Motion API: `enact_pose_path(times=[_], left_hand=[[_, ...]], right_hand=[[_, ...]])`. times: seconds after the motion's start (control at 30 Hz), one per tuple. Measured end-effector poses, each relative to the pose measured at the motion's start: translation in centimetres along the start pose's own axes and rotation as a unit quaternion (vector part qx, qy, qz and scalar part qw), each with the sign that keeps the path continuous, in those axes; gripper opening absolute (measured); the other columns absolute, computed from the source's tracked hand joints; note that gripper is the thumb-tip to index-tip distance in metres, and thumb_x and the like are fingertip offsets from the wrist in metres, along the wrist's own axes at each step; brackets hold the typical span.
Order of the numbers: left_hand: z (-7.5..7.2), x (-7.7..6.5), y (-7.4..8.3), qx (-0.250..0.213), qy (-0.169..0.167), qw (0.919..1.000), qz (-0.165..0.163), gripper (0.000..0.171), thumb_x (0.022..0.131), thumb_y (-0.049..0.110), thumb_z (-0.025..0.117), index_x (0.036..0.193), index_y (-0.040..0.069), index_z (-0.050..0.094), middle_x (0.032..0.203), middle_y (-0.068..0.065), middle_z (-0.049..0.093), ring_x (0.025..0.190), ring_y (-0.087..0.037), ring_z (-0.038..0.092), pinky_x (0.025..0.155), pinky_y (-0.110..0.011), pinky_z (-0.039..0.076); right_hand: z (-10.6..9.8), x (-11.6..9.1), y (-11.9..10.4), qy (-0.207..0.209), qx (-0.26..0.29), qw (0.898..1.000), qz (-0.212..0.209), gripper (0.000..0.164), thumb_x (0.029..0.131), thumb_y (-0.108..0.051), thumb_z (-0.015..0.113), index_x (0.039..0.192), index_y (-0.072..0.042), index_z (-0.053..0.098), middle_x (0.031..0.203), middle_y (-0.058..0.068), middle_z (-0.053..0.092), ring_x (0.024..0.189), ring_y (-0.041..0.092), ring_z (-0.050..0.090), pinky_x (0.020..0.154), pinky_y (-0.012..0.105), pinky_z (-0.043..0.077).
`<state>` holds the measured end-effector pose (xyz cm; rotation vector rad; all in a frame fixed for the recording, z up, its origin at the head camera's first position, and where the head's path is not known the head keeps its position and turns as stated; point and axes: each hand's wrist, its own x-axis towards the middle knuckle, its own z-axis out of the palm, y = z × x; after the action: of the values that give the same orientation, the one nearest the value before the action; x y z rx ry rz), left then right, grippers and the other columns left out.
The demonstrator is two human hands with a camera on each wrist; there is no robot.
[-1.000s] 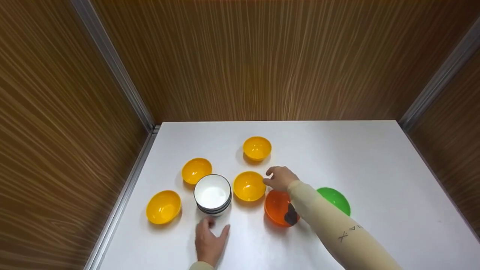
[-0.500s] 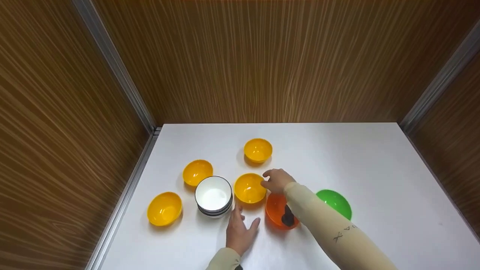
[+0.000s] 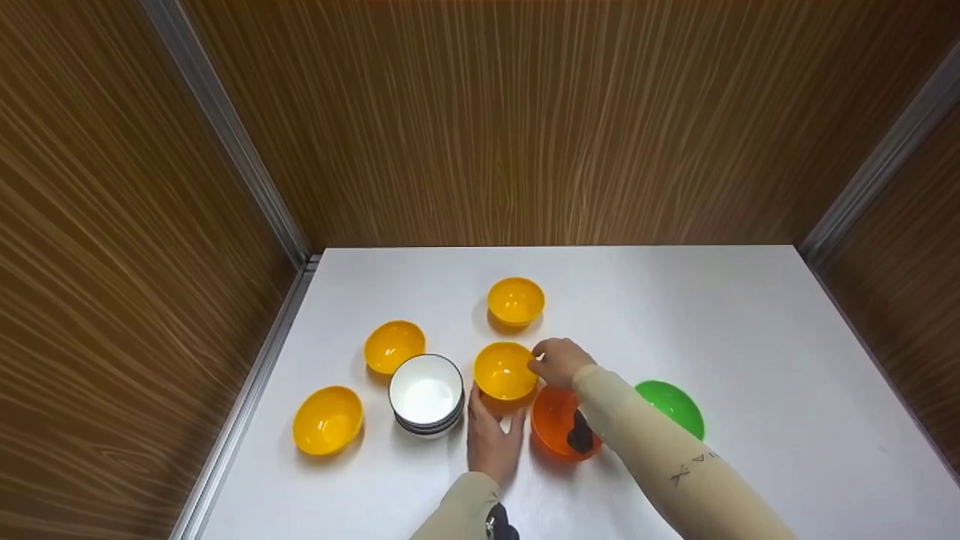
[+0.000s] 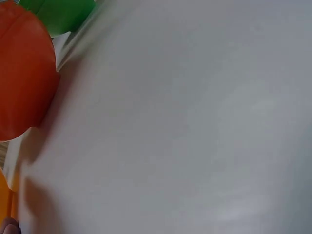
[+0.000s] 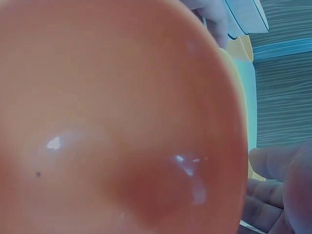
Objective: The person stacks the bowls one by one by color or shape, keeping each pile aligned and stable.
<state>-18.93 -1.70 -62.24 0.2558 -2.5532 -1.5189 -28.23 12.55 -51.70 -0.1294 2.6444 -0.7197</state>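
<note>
The middle yellow bowl (image 3: pixel 505 371) sits between the two hands, left of the orange bowl (image 3: pixel 549 420) and right of the white bowl stack (image 3: pixel 426 388). The right hand (image 3: pixel 564 364) pinches its right rim between thumb and fingers; the left hand (image 3: pixel 495 445) is spread wide, thumb apart, its fingers against the near side.

The likeliest trouble is a tilt: the rim pinch bears on one side only, so if the left fingers slip off the smooth curve, the bowl could swing down or spin from the right hand. Whether its base touches the tabletop (image 3: pixel 750 337) is hard to tell from above.

A knock is the other risk. The dark wrist piece (image 3: pixel 580 433) on the right sleeve (image 3: pixel 637 431) hangs over the orange bowl, so a low sweep of that arm could shove it into the green bowl (image 3: pixel 675 407). The left fingers lie close beside the stack, and a leftward drift could nudge it toward the yellow bowl behind it (image 3: pixel 394 347).
</note>
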Motion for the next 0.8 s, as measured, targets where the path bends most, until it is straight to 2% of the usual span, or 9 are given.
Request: enact_pose_path(times=[0.13, 0.2, 0.27, 0.37, 0.5, 0.57, 0.67, 0.8], left_hand=[[0.6, 0.4, 0.0, -0.02, 0.036, 0.9991, 0.001, 0.092, 0.079, 0.039, 0.079, 0.147, 0.01, 0.024, 0.137, -0.014, 0.048, 0.108, -0.023, 0.058, 0.094, -0.039, 0.05], [0.8, 0.7, 0.0, -0.022, 0.047, 0.9987, -0.004, 0.096, 0.075, 0.041, 0.081, 0.146, 0.008, 0.025, 0.135, -0.015, 0.048, 0.11, -0.025, 0.057, 0.097, -0.041, 0.048], [1.0, 1.0, 0.1, -0.023, 0.052, 0.9983, -0.01, 0.103, 0.072, 0.045, 0.082, 0.147, 0.005, 0.023, 0.138, -0.018, 0.045, 0.118, -0.029, 0.052, 0.102, -0.044, 0.043], [1.1, 1.3, 0.4, -0.016, 0.048, 0.9983, -0.029, 0.114, 0.07, 0.047, 0.083, 0.151, 0.003, 0.016, 0.148, -0.019, 0.033, 0.133, -0.032, 0.038, 0.112, -0.047, 0.03], [1.1, 1.6, 0.8, -0.019, 0.047, 0.9981, -0.034, 0.117, 0.068, 0.04, 0.086, 0.152, 0.001, 0.014, 0.149, -0.02, 0.028, 0.135, -0.034, 0.033, 0.113, -0.047, 0.027], [1.1, 1.7, 1.0, -0.022, 0.05, 0.9981, -0.03, 0.116, 0.068, 0.037, 0.087, 0.151, 0.0, 0.015, 0.148, -0.02, 0.03, 0.134, -0.034, 0.034, 0.113, -0.046, 0.028], [1.1, 1.7, 1.1, -0.023, 0.05, 0.9981, -0.026, 0.113, 0.069, 0.035, 0.087, 0.15, -0.001, 0.017, 0.146, -0.02, 0.033, 0.133, -0.034, 0.036, 0.113, -0.046, 0.028], [1.0, 1.6, 1.2, -0.027, 0.045, 0.9983, -0.026, 0.113, 0.071, 0.037, 0.085, 0.151, -0.001, 0.014, 0.148, -0.02, 0.031, 0.134, -0.034, 0.034, 0.113, -0.047, 0.027]], right_hand=[[0.0, 0.1, 0.2, 0.008, -0.005, 1.0, -0.013, 0.039, 0.095, -0.028, 0.06, 0.126, -0.005, 0.06, 0.112, 0.013, 0.066, 0.096, 0.025, 0.062, 0.088, 0.044, 0.052], [0.0, 0.1, 0.3, 0.013, -0.009, 1.0, -0.021, 0.041, 0.095, -0.027, 0.058, 0.13, -0.004, 0.057, 0.11, 0.014, 0.066, 0.096, 0.025, 0.062, 0.087, 0.044, 0.052], [0.0, 0.1, 0.4, 0.013, -0.011, 1.0, -0.027, 0.043, 0.096, -0.026, 0.057, 0.133, -0.002, 0.055, 0.11, 0.015, 0.066, 0.097, 0.026, 0.062, 0.088, 0.044, 0.052], [0.1, 0.1, 0.5, 0.001, -0.004, 1.0, -0.023, 0.043, 0.098, -0.026, 0.054, 0.133, -0.003, 0.055, 0.108, 0.013, 0.067, 0.095, 0.023, 0.062, 0.092, 0.044, 0.05], [0.1, 0.0, 0.4, -0.009, 0.006, 1.0, -0.022, 0.038, 0.099, -0.025, 0.052, 0.13, -0.003, 0.058, 0.099, 0.008, 0.068, 0.086, 0.019, 0.062, 0.091, 0.042, 0.051], [0.1, -0.1, 0.4, -0.01, 0.012, 1.0, -0.017, 0.038, 0.099, -0.025, 0.051, 0.13, -0.004, 0.058, 0.101, 0.008, 0.067, 0.087, 0.019, 0.062, 0.092, 0.043, 0.05], [0.1, -0.2, 0.5, -0.008, 0.022, 1.0, -0.013, 0.038, 0.099, -0.027, 0.052, 0.13, -0.006, 0.058, 0.113, 0.011, 0.065, 0.098, 0.022, 0.062, 0.097, 0.046, 0.047], [-0.1, -0.4, 0.6, 0.005, 0.03, 0.999, -0.022, 0.038, 0.099, -0.027, 0.053, 0.13, -0.007, 0.059, 0.124, 0.013, 0.062, 0.109, 0.027, 0.058, 0.101, 0.049, 0.044]])
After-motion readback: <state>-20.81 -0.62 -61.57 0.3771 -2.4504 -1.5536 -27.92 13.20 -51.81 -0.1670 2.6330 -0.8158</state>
